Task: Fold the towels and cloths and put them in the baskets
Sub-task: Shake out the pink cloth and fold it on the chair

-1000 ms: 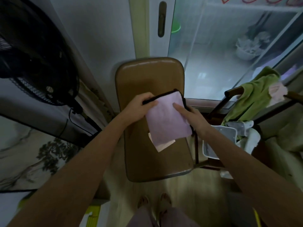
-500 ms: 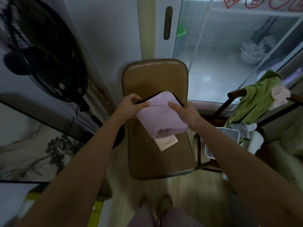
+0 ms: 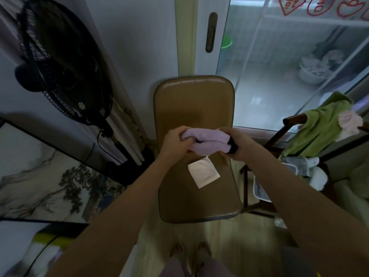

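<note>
A lilac cloth (image 3: 207,141) with a dark edge is folded into a thick short roll above the brown chair (image 3: 196,108). My left hand (image 3: 175,142) grips its left end and my right hand (image 3: 237,143) grips its right end. A white label (image 3: 203,173) hangs from the cloth's underside over the seat. A white basket (image 3: 259,188) stands low to the right of the chair, partly hidden by my right forearm.
A green towel (image 3: 317,128) and a pale pink cloth (image 3: 351,121) hang over a dark wooden rail at the right. A black standing fan (image 3: 60,60) is at the left. A glass door (image 3: 279,56) is behind the chair.
The lilac cloth was a flat rectangle held up by its top corners; both hands have folded it over into a compact roll. The label hangs free below it.
</note>
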`<state>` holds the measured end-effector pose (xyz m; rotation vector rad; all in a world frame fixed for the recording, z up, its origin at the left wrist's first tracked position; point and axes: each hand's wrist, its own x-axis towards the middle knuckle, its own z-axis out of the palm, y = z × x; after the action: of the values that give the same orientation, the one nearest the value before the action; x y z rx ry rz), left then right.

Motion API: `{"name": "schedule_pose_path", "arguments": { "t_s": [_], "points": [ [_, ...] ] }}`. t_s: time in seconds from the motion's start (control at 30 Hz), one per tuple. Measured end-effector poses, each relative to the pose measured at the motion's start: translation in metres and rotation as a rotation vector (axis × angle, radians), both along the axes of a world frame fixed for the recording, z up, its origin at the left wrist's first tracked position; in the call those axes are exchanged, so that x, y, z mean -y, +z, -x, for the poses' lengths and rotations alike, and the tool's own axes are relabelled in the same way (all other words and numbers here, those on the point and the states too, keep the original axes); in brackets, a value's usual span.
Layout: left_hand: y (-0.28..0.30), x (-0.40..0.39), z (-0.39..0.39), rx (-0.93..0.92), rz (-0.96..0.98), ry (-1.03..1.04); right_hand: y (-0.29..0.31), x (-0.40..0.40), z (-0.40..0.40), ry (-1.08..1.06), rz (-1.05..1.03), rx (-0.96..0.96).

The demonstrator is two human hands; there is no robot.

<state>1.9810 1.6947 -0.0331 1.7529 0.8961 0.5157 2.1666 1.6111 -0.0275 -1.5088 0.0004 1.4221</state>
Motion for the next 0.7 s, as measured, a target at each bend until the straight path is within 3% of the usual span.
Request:
{"name": "schedule_pose_path", "arguments": {
  "t_s": [0.13,0.37,0.43,0.5,0.6,0.7],
  "points": [
    [0.0,-0.005,-0.001,-0.016,-0.109,0.002,-0.007,0.0,0.0,-0.007,-0.027,-0.019],
    [-0.001,-0.002,0.011,0.056,-0.152,-0.053,-0.017,-0.002,-0.008,-0.082,0.022,0.2],
    [-0.007,-0.005,0.018,-0.058,0.033,-0.161,-0.011,-0.001,-0.002,-0.008,-0.007,0.414],
    [-0.008,-0.013,0.026,-0.169,0.306,-0.299,-0.003,-0.002,0.008,0.125,-0.04,0.78],
    [0.004,-0.016,0.018,0.014,0.668,-0.065,0.011,0.002,0.031,0.262,-0.183,1.298],
    [0.013,-0.006,-0.008,0.176,0.868,0.074,-0.004,0.002,0.054,0.443,-0.315,1.459]
  ]
}}
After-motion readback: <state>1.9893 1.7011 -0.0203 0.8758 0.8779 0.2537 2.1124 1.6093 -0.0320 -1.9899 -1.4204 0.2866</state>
